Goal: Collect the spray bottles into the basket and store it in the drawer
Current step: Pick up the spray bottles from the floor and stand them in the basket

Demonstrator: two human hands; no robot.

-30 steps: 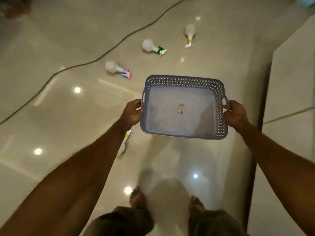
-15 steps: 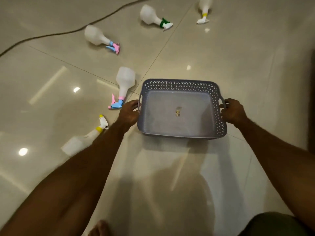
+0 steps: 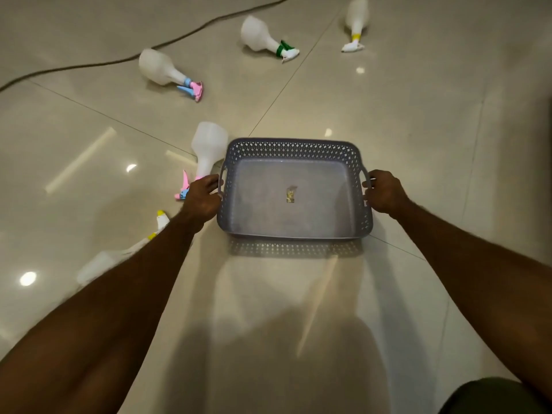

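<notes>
A grey perforated basket (image 3: 294, 150) sits low over the glossy tiled floor, holding nothing but a small sticker on its bottom. My left hand (image 3: 200, 199) grips its left handle and my right hand (image 3: 385, 192) grips its right handle. Several white spray bottles lie on the floor. One with a pink and blue head (image 3: 209, 146) lies just left of the basket. Another with a yellow collar (image 3: 119, 255) is partly hidden under my left forearm. Farther off lie a pink-headed bottle (image 3: 162, 70), a green-collared bottle (image 3: 260, 35) and a yellow-collared bottle (image 3: 355, 19).
A dark cable (image 3: 89, 65) runs across the floor at the upper left, behind the bottles. Ceiling lights reflect in the tiles. Bare floor stretches to the right of the basket and in front of me. No drawer is in view.
The basket has come down from chest height close to the floor, still held by both handles. The view has dropped and moved forward, bringing the bottles nearer.
</notes>
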